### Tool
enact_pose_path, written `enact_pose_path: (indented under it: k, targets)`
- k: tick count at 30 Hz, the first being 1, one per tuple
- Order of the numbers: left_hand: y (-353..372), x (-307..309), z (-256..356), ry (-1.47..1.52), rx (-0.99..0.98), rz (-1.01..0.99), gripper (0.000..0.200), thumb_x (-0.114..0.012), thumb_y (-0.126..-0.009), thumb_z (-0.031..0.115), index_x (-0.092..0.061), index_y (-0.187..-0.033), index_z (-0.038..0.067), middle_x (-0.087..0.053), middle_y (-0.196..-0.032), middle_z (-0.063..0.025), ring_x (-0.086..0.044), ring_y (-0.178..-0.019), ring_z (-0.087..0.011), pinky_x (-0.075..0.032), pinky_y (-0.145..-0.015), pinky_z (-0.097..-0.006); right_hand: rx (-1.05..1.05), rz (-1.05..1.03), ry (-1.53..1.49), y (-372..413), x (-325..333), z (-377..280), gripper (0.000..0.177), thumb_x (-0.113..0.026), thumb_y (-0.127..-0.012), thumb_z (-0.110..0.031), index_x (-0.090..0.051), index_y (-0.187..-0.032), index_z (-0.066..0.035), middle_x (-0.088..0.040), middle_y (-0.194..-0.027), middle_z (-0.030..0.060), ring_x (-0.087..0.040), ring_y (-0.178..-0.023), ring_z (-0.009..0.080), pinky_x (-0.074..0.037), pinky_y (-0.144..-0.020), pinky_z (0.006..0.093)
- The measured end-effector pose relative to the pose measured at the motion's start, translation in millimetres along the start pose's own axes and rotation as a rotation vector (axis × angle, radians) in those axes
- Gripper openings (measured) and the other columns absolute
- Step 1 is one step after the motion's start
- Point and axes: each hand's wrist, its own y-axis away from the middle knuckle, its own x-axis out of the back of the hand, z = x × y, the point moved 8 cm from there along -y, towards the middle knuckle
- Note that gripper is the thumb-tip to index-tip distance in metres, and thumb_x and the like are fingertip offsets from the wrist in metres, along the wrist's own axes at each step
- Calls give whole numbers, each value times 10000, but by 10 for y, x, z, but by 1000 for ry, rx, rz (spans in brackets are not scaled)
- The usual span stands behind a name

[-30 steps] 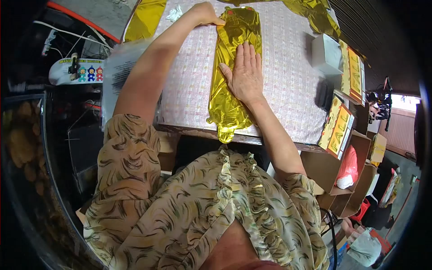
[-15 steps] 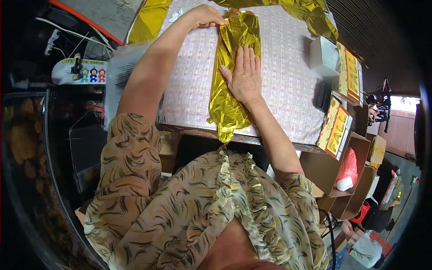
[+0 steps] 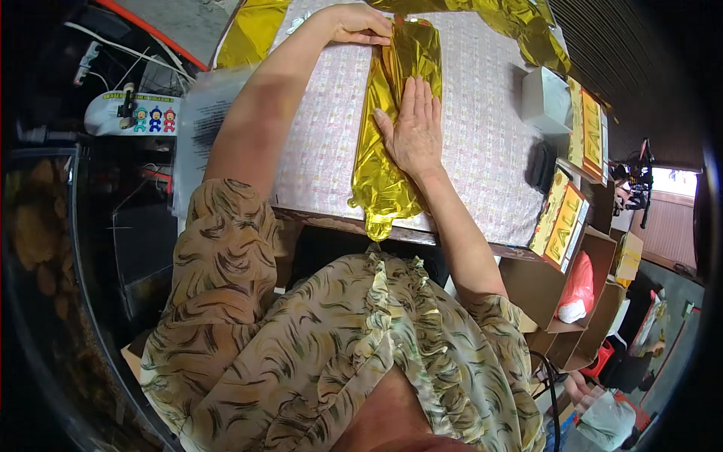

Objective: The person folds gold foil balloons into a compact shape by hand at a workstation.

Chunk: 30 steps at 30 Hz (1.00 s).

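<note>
A long gold foil balloon (image 3: 384, 158) lies flat on a table with a pale patterned cloth (image 3: 474, 135), its tail hanging over the near edge. My right hand (image 3: 416, 128) presses flat on the balloon's middle, fingers together and pointing away from me. At the balloon's far end my left hand (image 3: 360, 24) pinches its left edge and folds it over toward the centre.
More gold foil (image 3: 520, 22) lies along the table's far edge. A small white box (image 3: 548, 99) and yellow "FALL" packs (image 3: 565, 218) sit at the right. Open cardboard boxes (image 3: 580, 286) stand below the table's right corner. Cables and clutter fill the left.
My left hand has drawn the balloon's far left edge inward, narrowing that end into a fold. My right hand stays pressed on the middle.
</note>
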Motion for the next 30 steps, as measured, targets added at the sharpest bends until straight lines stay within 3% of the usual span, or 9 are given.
enact_pose_path:
  k: [7, 14, 17, 20, 23, 25, 26, 29, 30]
  targets:
    - [-10, -162, 11, -129, -15, 6, 331, -828, -892, 190, -694, -1160, 51, -683, -1068, 2, -655, -1016, -100, -539, -933, -223, -2, -6, -6, -4, 6, -1, 838, -505, -1037, -514, -256, -1563, 90, -310, -1617, 288, -280, -1522, 404, -201, -1251, 516]
    - [-46, -105, -13, -111, -79, 69, 464, -804, -889, 109, -649, -1322, 50, -710, -1073, -21, -664, -1030, -133, -544, -938, -256, -6, -12, -16, -6, 23, -13, 816, -492, -1043, -510, -246, -1586, 47, -295, -1637, 260, -272, -1526, 401, -198, -1251, 515]
    - [-59, -175, 16, 98, -199, -59, 333, -713, -878, 43, -709, -1211, 57, -743, -970, -129, -713, -900, -201, -560, -781, -305, -5, -21, -13, -11, 15, -18, 767, -475, -1051, -503, -278, -1592, 3, -300, -1637, 251, -266, -1527, 407, -197, -1248, 523]
    - [-136, -54, -91, -154, -207, 38, 497, -791, -879, 72, -626, -1345, 26, -715, -1079, -30, -671, -1017, -137, -551, -949, -290, 18, -57, 52, -12, 8, -43, 723, -456, -1057, -508, -333, -1583, -28, -313, -1637, 233, -266, -1523, 415, -194, -1246, 531]
    - [-162, -22, -78, -204, -333, 123, 331, -780, -882, 102, -698, -1197, 41, -716, -1015, -45, -683, -960, -162, -556, -901, -310, 18, -70, 68, -20, -16, -46, 702, -442, -1058, -518, -375, -1569, -41, -326, -1637, 211, -271, -1518, 421, -189, -1247, 534]
    - [-203, -45, 86, -320, -638, 158, 334, -720, -841, 6, -713, -1171, 57, -724, -1105, -160, -712, -941, -287, -569, -822, -349, 20, -66, 71, -13, -5, -52, 704, -440, -1057, -524, -380, -1569, -45, -330, -1639, 200, -272, -1518, 417, -187, -1249, 533]
    - [824, -553, 882, -660, -977, 421, 314, -724, -824, -11, -703, -1134, 34, -718, -1089, -170, -704, -916, -316, -568, -796, -386, 12, -66, 75, -13, -9, -39, 704, -440, -1057, -524, -380, -1569, -45, -330, -1639, 200, -272, -1518, 417, -187, -1249, 533]
    - [584, -581, 737, -986, -1296, 724, 213, -737, -854, 70, -719, -1064, 33, -739, -985, -153, -708, -853, -275, -563, -758, -385, 19, -56, 69, -14, -17, -40, 709, -442, -1055, -528, -376, -1571, -46, -337, -1635, 203, -275, -1516, 421, -186, -1249, 534]
    - [510, -841, 728, -1037, -1141, 468, 194, -763, -891, 163, -731, -1050, 57, -701, -978, -77, -689, -889, -217, -555, -829, -336, 22, -49, 76, -23, -16, -42, 714, -441, -1053, -533, -376, -1571, -47, -341, -1633, 205, -278, -1514, 423, -184, -1249, 535]
